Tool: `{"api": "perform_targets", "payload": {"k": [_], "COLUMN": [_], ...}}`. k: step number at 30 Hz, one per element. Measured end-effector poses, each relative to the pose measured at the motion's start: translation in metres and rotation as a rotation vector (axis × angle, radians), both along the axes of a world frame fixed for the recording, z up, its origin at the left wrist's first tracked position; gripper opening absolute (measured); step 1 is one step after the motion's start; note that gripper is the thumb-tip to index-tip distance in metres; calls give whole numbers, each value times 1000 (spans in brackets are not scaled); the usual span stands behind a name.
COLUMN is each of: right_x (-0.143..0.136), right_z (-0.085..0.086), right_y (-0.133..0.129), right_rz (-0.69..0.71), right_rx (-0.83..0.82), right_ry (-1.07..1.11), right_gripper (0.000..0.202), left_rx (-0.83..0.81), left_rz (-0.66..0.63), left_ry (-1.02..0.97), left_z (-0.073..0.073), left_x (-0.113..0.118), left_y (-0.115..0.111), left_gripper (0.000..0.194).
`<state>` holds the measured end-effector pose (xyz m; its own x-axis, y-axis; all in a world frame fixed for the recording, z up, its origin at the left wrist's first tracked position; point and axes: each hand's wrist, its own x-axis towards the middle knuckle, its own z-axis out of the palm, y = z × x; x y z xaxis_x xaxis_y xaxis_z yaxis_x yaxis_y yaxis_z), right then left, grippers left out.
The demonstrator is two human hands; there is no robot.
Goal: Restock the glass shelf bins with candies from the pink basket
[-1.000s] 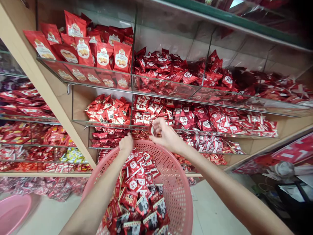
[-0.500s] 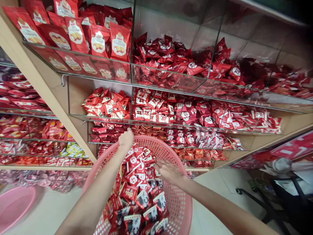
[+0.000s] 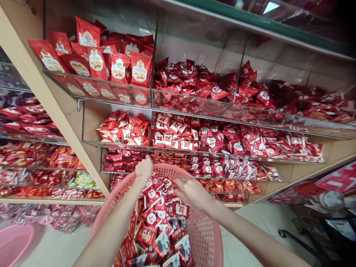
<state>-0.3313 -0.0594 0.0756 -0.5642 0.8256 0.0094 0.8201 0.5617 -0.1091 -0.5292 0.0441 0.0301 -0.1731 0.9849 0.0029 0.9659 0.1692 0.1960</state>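
Note:
A pink perforated plastic basket stands in front of me, filled with small red, white and black snack packets. My left hand is closed on the far left part of its rim. Above the packets, toward the basket's far right side, my right hand hovers with loosely stretched fingers, smeared by motion, and I see nothing in it. Just below that hand lies a red packet with a white label and red pattern.
Glass-fronted shelves hold red packets in divided bays, including larger bags top left and red-and-white packets below. A wooden upright divides the shelving. A pink basin sits lower left; a black chair base stands lower right.
My right hand has lifted off the packets, uncovering the patterned packet beneath it. My left hand keeps its hold on the rim. The view has tilted up slightly.

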Motion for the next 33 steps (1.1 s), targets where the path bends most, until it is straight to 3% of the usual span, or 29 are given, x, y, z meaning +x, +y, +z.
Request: {"api": "perform_targets", "payload": {"k": [4, 6, 9, 16, 19, 24, 29, 33], "right_x": [-5, -9, -19, -50, -46, -29, -34, -38], "right_z": [62, 80, 94, 98, 99, 98, 97, 101], "right_y": [47, 70, 95, 112, 116, 123, 121, 118], "right_rz": [-85, -86, -25, 113, 83, 146, 112, 197], "right_rx": [239, 297, 340, 350, 413, 444, 502, 512], "right_ry": [365, 439, 436, 274, 149, -50, -147, -219], "right_gripper": [20, 19, 17, 17, 24, 38, 33, 33], "left_rx": [-18, -15, -11, -12, -17, -15, -23, -25], "left_rz": [5, -2, -13, -7, -7, -8, -11, -14], "left_ry": [5, 0, -4, -3, -16, -24, -31, -37], "left_z": [1, 1, -1, -2, -2, -2, 1, 0], "left_x": [0, 0, -1, -2, -2, -3, -3, -3], "left_y": [-1, -1, -1, -1, -1, 0, -1, -1], "left_gripper": [38, 38, 39, 39, 39, 38, 39, 39]}}
